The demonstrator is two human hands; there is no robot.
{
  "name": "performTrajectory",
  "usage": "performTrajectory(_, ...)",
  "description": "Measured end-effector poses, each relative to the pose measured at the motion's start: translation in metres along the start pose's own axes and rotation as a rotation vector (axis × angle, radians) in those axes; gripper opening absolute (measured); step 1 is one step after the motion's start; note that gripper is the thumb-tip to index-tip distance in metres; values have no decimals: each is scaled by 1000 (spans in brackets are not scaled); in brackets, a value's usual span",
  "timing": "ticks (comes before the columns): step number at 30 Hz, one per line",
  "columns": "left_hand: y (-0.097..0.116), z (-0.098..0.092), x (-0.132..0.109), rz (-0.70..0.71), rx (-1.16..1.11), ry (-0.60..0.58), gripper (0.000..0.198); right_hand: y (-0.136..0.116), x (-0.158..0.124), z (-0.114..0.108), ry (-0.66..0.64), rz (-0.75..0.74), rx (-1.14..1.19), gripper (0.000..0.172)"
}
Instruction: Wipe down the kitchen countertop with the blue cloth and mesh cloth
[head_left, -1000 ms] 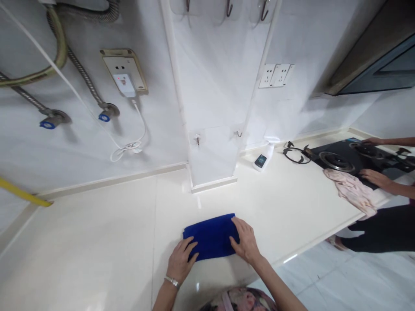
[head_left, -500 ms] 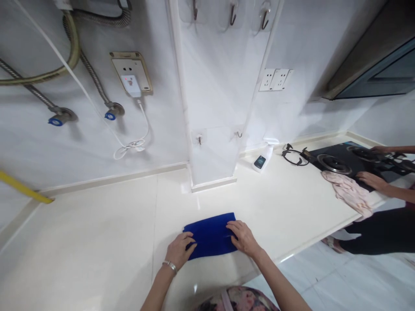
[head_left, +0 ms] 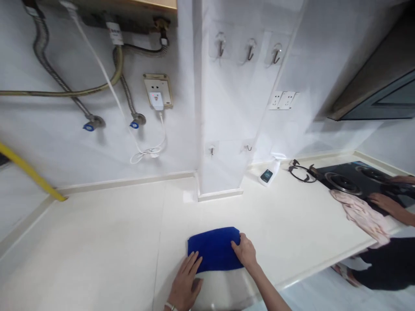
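A folded blue cloth (head_left: 215, 249) lies flat on the white countertop (head_left: 113, 233), close to its front edge. My left hand (head_left: 187, 278) rests with fingers stretched out over the cloth's lower left corner. At the cloth's right edge, my right hand (head_left: 245, 251) grips the side, thumb on top and fingers curled round the edge. A bracelet circles my left wrist.
Back right stands a white spray bottle (head_left: 270, 171) beside a black pan support ring (head_left: 303, 173). Further right, a co-worker's hands (head_left: 389, 206) are at the gas stove (head_left: 343, 182), with a pink cloth (head_left: 359, 214) before it. A wall pillar (head_left: 227, 172) juts out behind.
My left hand has moved from the cloth's left edge down to its lower left corner, its fingers now flatter. My right hand now grasps the right edge. The view has tilted upward.
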State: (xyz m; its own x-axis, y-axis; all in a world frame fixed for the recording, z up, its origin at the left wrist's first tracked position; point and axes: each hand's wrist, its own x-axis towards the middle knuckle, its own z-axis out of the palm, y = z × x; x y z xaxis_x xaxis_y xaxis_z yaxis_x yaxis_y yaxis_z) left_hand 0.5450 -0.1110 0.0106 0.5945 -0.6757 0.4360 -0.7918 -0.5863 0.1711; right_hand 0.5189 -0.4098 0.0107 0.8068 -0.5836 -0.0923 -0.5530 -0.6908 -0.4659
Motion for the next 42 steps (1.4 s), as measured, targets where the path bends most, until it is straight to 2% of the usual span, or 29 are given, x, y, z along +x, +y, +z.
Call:
performTrajectory(2, -1, -2, -8, -53, 28, 46, 57, 0, 2, -6, -17, -28, 73, 33)
performTrajectory(4, -7, -9, -18, -143, 34, 102, 54, -6, 1, -15, 39, -94, 154, 32)
performTrajectory(7, -21, -23, -38, -257, 9, 181, 47, -34, -8, -26, 107, -210, 259, 37)
performTrajectory(8, -26, -27, -47, -292, -7, 202, 44, -48, -13, -27, 56, -265, 319, 38)
performTrajectory(11, -40, -37, -72, -393, -47, 238, 39, -88, -28, -22, -286, -413, 585, 48)
performTrajectory(12, -45, -38, -80, -426, -55, 239, 38, -98, -32, -18, -360, -450, 643, 51)
performTrajectory(13, -50, -39, -88, -456, -60, 235, 37, -106, -36, -11, -371, -487, 651, 53)
performTrajectory(15, -61, -39, -102, -500, -65, 218, 37, -115, -44, 6, -254, -580, 492, 55)
performTrajectory(17, -77, -39, -113, -541, -66, 202, 38, -117, -53, 25, -147, -698, 203, 57)
performTrajectory(20, -113, -44, -116, -631, -65, 191, 43, -114, -62, 45, -141, -806, -123, 68)
performTrajectory(23, -159, -57, -103, -780, -28, 142, 56, -96, -61, 47, -142, -858, -262, 72)
performTrajectory(25, -186, -65, -86, -955, 21, 82, 67, -78, -55, 42, -117, -859, -318, 71)
performTrajectory(27, -205, -71, -69, -1122, 72, 43, 76, -61, -50, 37, -60, -830, -360, 71)
performTrajectory(29, -212, -74, -54, -1195, 138, 53, 80, -55, -44, 37, -6, -805, -385, 71)
performTrajectory(32, -209, -73, -41, -1195, 229, 74, 80, -78, -28, 47, -9, -850, -375, 71)
performTrajectory(35, -205, -71, -39, -1222, 247, 39, 81, -130, 7, 61, -120, -1005, -302, 70)
performTrajectory(38, -208, -69, -44, -1228, 257, 15, 82, -188, 61, 72, -237, -1143, -230, 67)
performTrajectory(40, -210, -68, -48, -1218, 270, 2, 84, -220, 98, 80, -257, -1146, -218, 64)
performTrajectory(42, -213, -67, -51, -1208, 285, -10, 85, -245, 130, 91, -196, -1025, -223, 60)
